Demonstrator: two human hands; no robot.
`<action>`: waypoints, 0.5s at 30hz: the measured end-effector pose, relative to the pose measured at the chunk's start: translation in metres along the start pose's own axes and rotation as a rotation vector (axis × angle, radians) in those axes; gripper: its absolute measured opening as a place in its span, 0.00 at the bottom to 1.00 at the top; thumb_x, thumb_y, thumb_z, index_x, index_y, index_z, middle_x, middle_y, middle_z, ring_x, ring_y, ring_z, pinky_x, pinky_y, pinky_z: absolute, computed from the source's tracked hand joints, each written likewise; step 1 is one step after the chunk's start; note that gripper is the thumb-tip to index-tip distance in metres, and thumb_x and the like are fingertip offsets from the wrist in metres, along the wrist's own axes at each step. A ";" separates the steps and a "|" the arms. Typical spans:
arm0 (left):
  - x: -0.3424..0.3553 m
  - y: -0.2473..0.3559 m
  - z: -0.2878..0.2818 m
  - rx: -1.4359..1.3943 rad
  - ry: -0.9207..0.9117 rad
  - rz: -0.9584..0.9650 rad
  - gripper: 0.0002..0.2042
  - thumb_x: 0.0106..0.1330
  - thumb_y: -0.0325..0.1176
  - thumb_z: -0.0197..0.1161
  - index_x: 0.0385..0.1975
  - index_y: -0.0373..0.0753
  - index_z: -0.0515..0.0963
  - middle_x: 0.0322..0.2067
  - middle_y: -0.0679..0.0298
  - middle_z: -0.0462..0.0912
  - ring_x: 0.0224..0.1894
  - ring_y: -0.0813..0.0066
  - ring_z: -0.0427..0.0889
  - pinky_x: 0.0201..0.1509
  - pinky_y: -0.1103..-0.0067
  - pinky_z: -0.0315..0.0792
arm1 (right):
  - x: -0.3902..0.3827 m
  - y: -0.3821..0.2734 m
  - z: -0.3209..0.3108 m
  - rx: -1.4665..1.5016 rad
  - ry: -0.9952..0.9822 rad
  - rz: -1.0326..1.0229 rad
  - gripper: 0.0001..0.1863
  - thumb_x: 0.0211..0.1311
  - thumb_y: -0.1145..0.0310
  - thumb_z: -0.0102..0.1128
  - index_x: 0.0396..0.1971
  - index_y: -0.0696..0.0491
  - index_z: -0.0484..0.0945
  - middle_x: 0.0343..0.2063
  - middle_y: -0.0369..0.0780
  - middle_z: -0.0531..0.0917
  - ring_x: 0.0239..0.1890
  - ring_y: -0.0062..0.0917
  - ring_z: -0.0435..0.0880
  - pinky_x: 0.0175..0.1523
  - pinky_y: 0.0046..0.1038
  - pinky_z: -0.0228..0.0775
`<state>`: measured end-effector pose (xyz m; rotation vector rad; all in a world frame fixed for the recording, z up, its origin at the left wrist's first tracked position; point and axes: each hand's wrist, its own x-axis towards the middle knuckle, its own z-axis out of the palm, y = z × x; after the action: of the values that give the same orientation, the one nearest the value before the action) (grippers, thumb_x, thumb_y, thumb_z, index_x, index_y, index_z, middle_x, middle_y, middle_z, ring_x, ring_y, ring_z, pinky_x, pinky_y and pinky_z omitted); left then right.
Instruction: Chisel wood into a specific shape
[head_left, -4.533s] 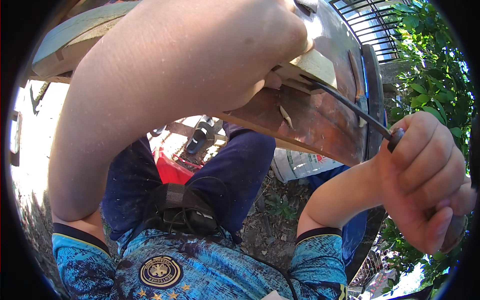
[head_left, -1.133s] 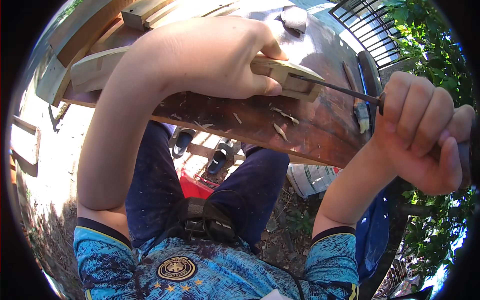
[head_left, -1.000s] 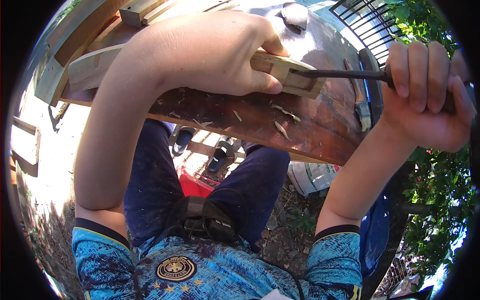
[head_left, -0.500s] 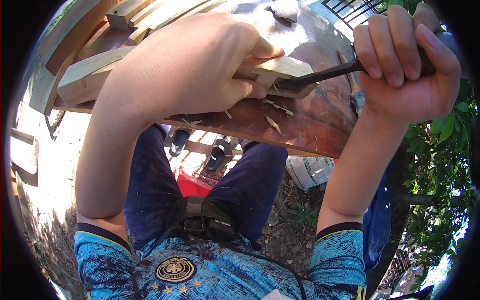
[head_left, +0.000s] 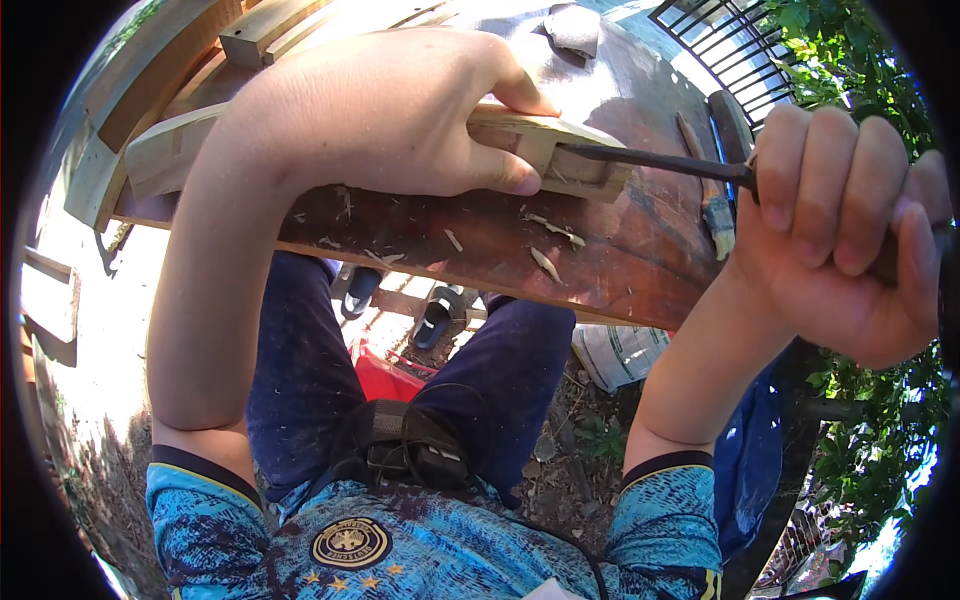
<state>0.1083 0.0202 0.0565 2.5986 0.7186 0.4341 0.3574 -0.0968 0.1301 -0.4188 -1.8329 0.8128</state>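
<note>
My left hand (head_left: 400,120) is clamped over a pale wooden piece (head_left: 610,172), thumb on its near side and fingers over the top. A recess is cut into the wood near its right end. In my right hand (head_left: 840,220) is a chisel (head_left: 670,161), its handle wrapped by my closed fingers and mostly hidden. The dark blade runs leftward, nearly level, and its tip meets the wood at the recess edge, just right of my left thumb. Thin wood shavings (head_left: 545,263) lie on the reddish-brown tabletop (head_left: 640,265) in front of the piece.
A paintbrush (head_left: 716,215) lies at the table's right side. Further wooden pieces (head_left: 262,32) are at the far left, and a grey folded scrap (head_left: 572,30) sits at the back. Leafy plants (head_left: 880,420) grow on the right. Sandals (head_left: 436,318) show below the table edge.
My right hand has moved down and to the right, bringing the chisel closer to level. The wooden piece has tilted and shifted slightly under my left hand, which keeps its grip.
</note>
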 end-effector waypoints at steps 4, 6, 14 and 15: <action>0.002 0.000 -0.001 -0.007 -0.020 0.006 0.25 0.62 0.44 0.78 0.57 0.38 0.86 0.47 0.50 0.89 0.52 0.52 0.88 0.59 0.66 0.79 | 0.021 0.011 -0.013 0.012 -0.021 0.002 0.07 0.69 0.67 0.50 0.28 0.47 0.70 0.18 0.29 0.70 0.17 0.16 0.68 0.27 0.25 0.65; 0.001 0.000 0.000 0.011 -0.005 -0.002 0.26 0.62 0.46 0.78 0.57 0.38 0.86 0.47 0.50 0.89 0.53 0.52 0.88 0.60 0.66 0.79 | 0.033 0.019 -0.013 0.007 -0.007 -0.010 0.08 0.70 0.68 0.50 0.28 0.47 0.69 0.17 0.29 0.70 0.16 0.16 0.68 0.25 0.25 0.65; 0.002 -0.004 0.000 0.045 -0.009 -0.014 0.29 0.62 0.50 0.78 0.59 0.39 0.85 0.50 0.49 0.88 0.55 0.51 0.87 0.62 0.66 0.78 | 0.060 0.048 0.005 0.167 0.217 0.008 0.20 0.71 0.69 0.48 0.15 0.45 0.65 0.09 0.30 0.64 0.07 0.18 0.60 0.13 0.27 0.62; 0.001 -0.005 0.002 0.037 0.026 0.013 0.28 0.62 0.50 0.77 0.57 0.39 0.86 0.47 0.48 0.89 0.52 0.51 0.88 0.60 0.66 0.79 | 0.060 0.048 0.005 0.184 0.265 0.031 0.20 0.71 0.70 0.48 0.14 0.45 0.65 0.08 0.30 0.64 0.06 0.18 0.59 0.13 0.27 0.61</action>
<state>0.1081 0.0242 0.0531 2.6383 0.7249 0.4640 0.3245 -0.0269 0.1362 -0.4163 -1.4969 0.8942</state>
